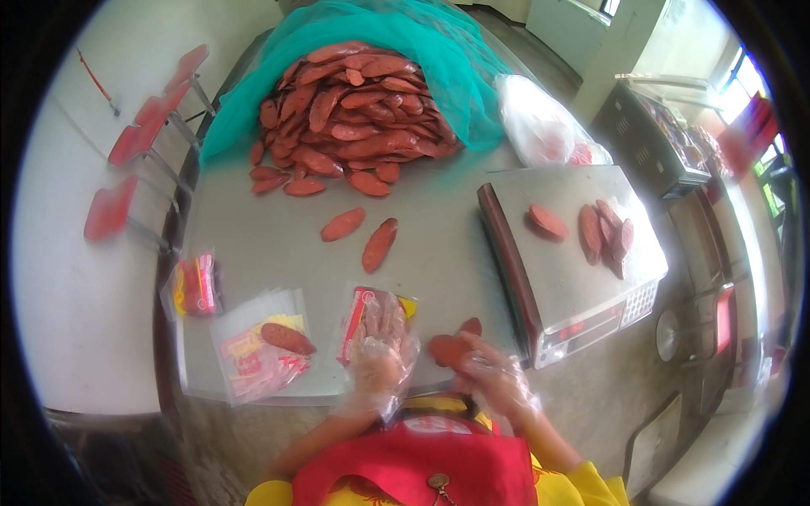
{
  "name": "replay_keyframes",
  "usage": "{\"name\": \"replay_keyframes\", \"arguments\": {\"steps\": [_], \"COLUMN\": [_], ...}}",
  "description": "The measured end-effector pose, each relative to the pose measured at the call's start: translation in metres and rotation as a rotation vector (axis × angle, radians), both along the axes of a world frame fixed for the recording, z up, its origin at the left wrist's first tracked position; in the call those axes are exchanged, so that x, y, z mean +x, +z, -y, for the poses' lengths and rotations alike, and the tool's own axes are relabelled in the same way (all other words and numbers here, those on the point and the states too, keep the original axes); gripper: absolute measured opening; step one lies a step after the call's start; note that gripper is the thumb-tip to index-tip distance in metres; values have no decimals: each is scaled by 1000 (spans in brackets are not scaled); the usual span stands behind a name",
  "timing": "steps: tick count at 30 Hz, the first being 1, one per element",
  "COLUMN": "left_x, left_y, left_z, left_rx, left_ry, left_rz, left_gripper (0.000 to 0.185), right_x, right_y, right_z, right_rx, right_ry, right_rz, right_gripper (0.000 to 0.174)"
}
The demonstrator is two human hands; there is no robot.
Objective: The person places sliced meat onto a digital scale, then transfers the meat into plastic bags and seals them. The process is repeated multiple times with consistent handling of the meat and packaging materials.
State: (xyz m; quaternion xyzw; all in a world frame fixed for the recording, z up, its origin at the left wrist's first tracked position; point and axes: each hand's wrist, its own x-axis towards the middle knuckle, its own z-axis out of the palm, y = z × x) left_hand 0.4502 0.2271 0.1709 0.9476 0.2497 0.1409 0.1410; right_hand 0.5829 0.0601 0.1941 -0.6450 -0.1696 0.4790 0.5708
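Note:
Both hands wear clear plastic gloves. My left hand (381, 341) lies over a printed plastic pouch (352, 322) at the front of the steel table (272, 246); whether it grips the pouch cannot be told. To its right, my right hand (490, 370) holds reddish-brown sliced sausage pieces (448, 350). Two loose slices (380, 245) lie farther forward, before a large heap of slices (361, 120). A fanned stack of pouches (256, 354) with one slice (288, 338) on top is at the left. Several slices (590, 231) rest on the digital scale (560, 278).
A filled pouch (196, 284) sits by the table's left edge. Green netting (465, 82) partly covers the heap, beside a white plastic bag (535, 120). Red chairs (114, 209) stand along the left wall, and a dark crate (645, 139) stands at the right.

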Motion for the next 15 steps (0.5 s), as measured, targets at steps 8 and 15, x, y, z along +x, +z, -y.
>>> {"name": "replay_keyframes", "arguments": {"steps": [8, 15], "left_x": [-14, -18], "left_y": [13, 5], "left_z": [-7, -16], "left_rx": [-97, -294], "left_ry": [-117, -107], "left_rz": [183, 230], "left_gripper": [54, 52], "right_x": [-19, 24], "right_y": [6, -20], "right_z": [-83, -105], "right_rx": [-79, 31], "right_ry": [342, 920], "right_rz": [214, 1147], "right_gripper": [34, 39]}}
